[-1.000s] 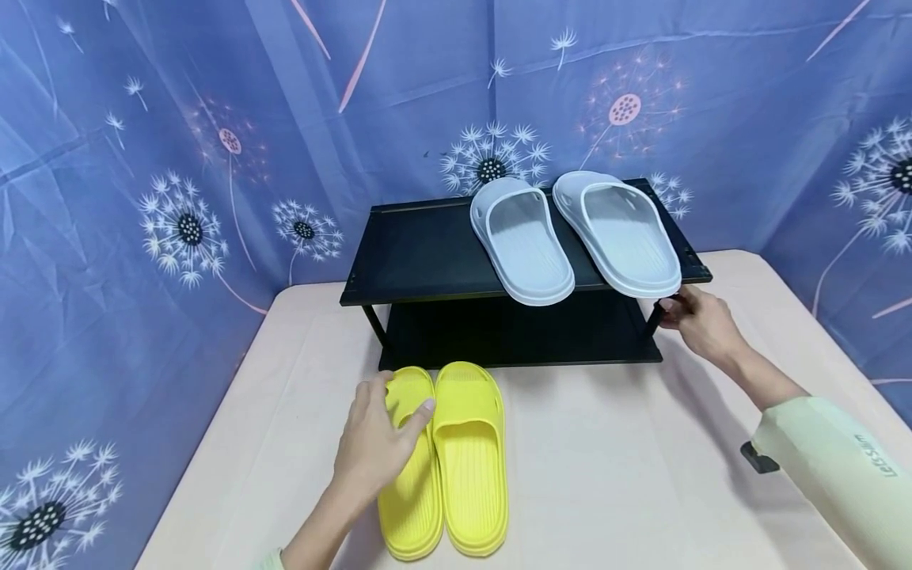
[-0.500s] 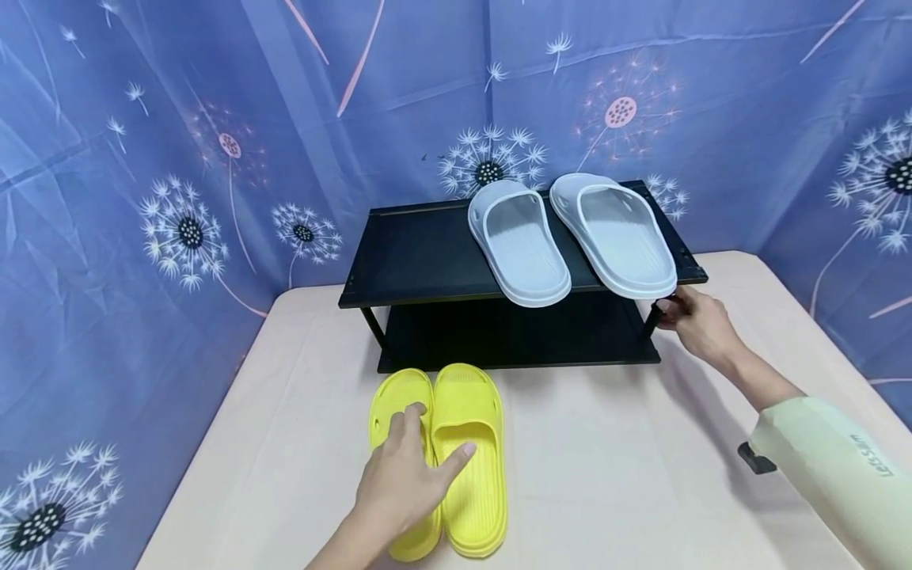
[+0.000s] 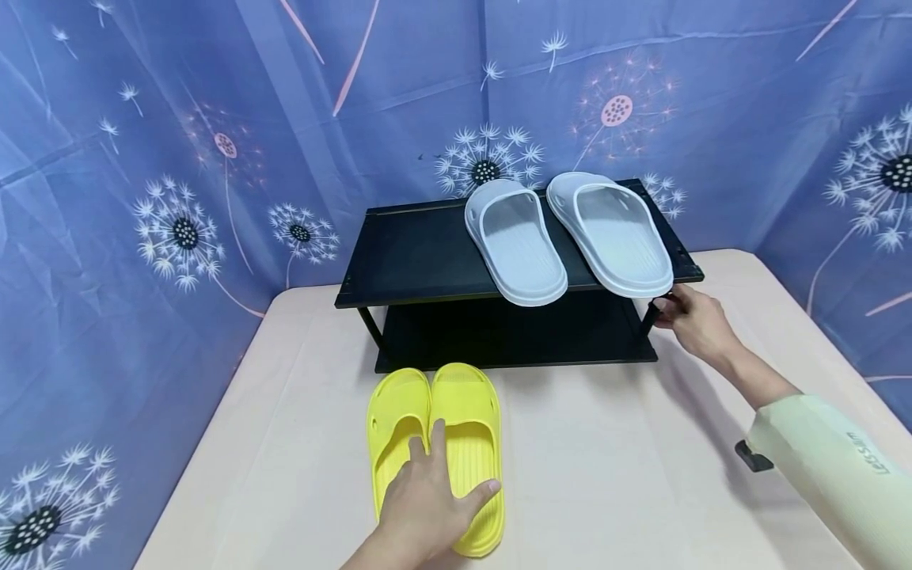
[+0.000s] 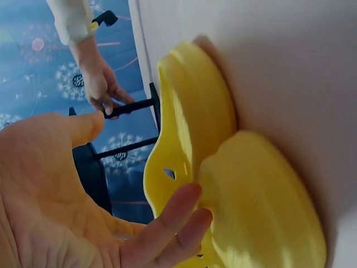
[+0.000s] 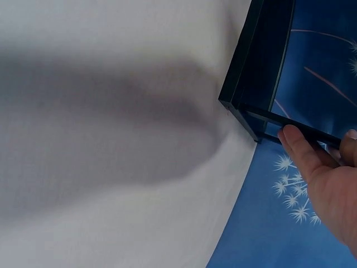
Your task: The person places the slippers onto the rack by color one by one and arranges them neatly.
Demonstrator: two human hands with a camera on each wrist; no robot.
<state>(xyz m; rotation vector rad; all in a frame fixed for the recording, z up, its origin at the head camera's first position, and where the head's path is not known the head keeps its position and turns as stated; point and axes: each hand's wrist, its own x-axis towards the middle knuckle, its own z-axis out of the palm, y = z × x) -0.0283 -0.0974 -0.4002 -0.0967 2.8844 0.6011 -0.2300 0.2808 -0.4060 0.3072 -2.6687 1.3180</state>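
I count two yellow slippers (image 3: 465, 404) side by side on the table (image 3: 584, 467), toes toward the one rack (image 3: 416, 253), and two grey slippers (image 3: 523, 253) on the right half of its upper shelf (image 3: 399, 269). Of the person's two hands, the left hand (image 3: 423, 503) hangs over the yellow pair, fingers loose, thumb spread, holding nothing; the right hand (image 3: 701, 324), arm outstretched, grips the rack's right post (image 3: 649, 318) with fingers and thumb.
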